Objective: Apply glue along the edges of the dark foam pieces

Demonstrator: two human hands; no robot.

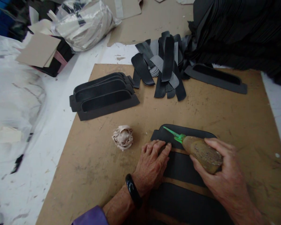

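So the white tabletop point(58, 101) runs out past the left fingers point(152, 148), and a brown board point(91, 165) sits on it under both hands, probably to give a flat surface and spare what's below. The big black stack point(236, 34) is beyond the right fingers point(221, 146), parked at the far edge, I'd guess so it doesn't crowd the hands.

Straight ahead of the fingers there's a loose pile of dark strips point(168, 59), fanned every which way, which should make single ones easy to grab. Ahead and left of the left fingers, some shaped black pieces point(105, 97) overlap like roof shingles — saves room, and my bet is it leaves their edges easy to pick up.

More flat pieces are lined up between the two hands, within easy reach. The farthest black piece point(166, 137) is right at the left fingers, which are bunched and pressed down along its near edge, seemingly so it can't skate around. The right fingers are wrapped around a grubby bottle point(202, 153), tipped nearly sideways to aim it across that piece.

A crumpled ball point(123, 137) sits just left of the left fingers — handy spot. Smallest is the bottle's green nozzle point(174, 133), pointing leftward over the piece; can't tell if the tip touches.
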